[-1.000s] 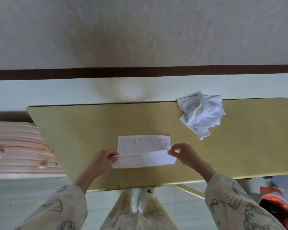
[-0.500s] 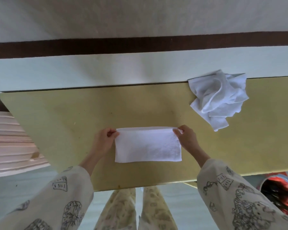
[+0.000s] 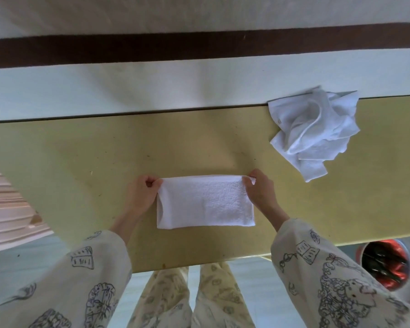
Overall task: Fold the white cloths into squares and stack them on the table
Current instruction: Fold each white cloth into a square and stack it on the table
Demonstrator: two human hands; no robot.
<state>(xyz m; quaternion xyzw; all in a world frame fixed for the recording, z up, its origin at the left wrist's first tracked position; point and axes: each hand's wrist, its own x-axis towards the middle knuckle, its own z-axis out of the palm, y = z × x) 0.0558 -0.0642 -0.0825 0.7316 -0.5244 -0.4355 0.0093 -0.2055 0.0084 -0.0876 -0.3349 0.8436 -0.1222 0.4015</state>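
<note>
Both hands hold the folded white cloth (image 3: 205,201) at its upper corners, a little below the centre of the frame. The left hand (image 3: 141,194) has its fingers curled and pinches the upper left corner; the wrist bends and the forearm runs down to the lower left into a patterned sleeve (image 3: 81,280). The right hand (image 3: 258,191) pinches the upper right corner in the same way, with a small piece of cloth showing between its fingers.

This cloth lies flat on the yellow table (image 3: 81,162) as a wide rectangle. A crumpled white cloth (image 3: 313,133) sits in the upper right of the frame, at the far edge of the table and partly over it.

Fingertips of both hands are hidden behind the knuckles. At the lower right, a red container (image 3: 386,266) is partly covered by the table, and its dark contents are hard to make out.
</note>
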